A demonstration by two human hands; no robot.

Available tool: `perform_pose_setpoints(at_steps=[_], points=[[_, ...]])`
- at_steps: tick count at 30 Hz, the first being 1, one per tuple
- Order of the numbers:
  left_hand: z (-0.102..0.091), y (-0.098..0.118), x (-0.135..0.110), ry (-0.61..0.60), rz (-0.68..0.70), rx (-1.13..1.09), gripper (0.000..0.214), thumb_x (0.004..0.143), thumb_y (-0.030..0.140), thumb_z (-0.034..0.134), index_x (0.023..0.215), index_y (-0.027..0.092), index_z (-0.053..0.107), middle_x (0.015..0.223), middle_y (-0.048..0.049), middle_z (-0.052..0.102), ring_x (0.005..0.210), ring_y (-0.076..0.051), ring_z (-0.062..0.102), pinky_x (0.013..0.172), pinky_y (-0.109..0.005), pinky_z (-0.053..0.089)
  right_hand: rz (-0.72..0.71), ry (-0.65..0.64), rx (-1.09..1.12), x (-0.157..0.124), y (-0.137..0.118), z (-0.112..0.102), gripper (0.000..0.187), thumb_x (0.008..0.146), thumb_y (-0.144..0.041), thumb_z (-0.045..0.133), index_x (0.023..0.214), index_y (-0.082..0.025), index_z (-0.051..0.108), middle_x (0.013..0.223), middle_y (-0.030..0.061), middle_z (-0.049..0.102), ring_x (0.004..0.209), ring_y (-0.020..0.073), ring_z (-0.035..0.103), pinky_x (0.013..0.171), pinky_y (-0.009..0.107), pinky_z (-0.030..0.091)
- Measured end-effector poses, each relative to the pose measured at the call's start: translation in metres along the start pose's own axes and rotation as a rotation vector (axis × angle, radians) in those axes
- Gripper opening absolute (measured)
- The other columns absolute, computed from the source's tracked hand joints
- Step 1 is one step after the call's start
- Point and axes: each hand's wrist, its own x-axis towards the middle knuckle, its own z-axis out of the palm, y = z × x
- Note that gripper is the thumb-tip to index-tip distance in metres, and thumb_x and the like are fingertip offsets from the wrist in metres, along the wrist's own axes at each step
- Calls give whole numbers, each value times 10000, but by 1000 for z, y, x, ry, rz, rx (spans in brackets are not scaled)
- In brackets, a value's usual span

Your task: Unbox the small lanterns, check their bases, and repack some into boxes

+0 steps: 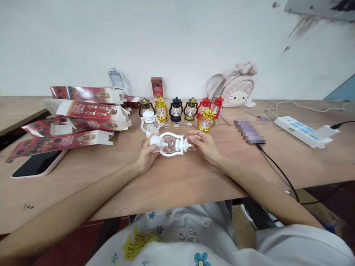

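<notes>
A small white toy lantern [169,144] with a clear globe lies on its side in the air just above the table's front half. Its base is gripped by my left hand [148,155], fingers closed around it. At the lantern's top, my right hand [203,144] pinches a thin wire handle [191,146]. Close behind stands another white lantern [149,122]. A gold lantern [206,121] stands just beyond my right hand. Further back is a row with a black lantern [176,111], a gold lantern [161,111], black-and-gold ones and red lanterns [204,106].
Several opened red boxes [91,111] pile up at left, over a phone [37,164]. A bottle [115,78], a small red box [157,87] and a pink bag [237,88] are by the wall. At right lie a cabled phone [249,132] and a power strip [301,130].
</notes>
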Motion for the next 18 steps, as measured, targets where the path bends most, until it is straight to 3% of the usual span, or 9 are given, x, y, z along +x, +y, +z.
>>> perform_pose_setpoints(at_steps=[5, 10, 14, 18], points=[[-2, -2, 1, -3, 32, 2, 387, 497, 150, 572, 871, 208, 490, 847, 21, 642, 735, -172, 622, 742, -345, 516, -79, 23, 1, 0, 0, 0, 377, 618, -415, 781, 889, -191, 646, 754, -14, 689, 559, 70, 523, 576, 236, 452], [-1, -2, 1, 25, 7, -10, 382, 515, 159, 596, 882, 208, 500, 862, 14, 646, 746, -168, 625, 730, -339, 527, -103, 81, -8, 0, -1, 0, 325, 614, -440, 783, 802, -197, 676, 711, -12, 672, 652, 107, 590, 692, 275, 495], [1, -1, 2, 46, 1, -7, 300, 581, 241, 597, 869, 186, 532, 847, -20, 651, 803, -202, 624, 647, -328, 541, -134, 81, -67, -2, -2, -1, 345, 673, -544, 714, 775, -215, 685, 806, 17, 708, 734, 146, 628, 750, 316, 510], [3, -1, 4, 38, -39, -30, 285, 648, 350, 615, 851, 158, 559, 769, -38, 650, 668, -185, 628, 480, -263, 502, -260, 22, -171, -6, -3, -1, 319, 740, -546, 665, 781, -230, 692, 867, 19, 716, 851, 173, 645, 839, 350, 506]])
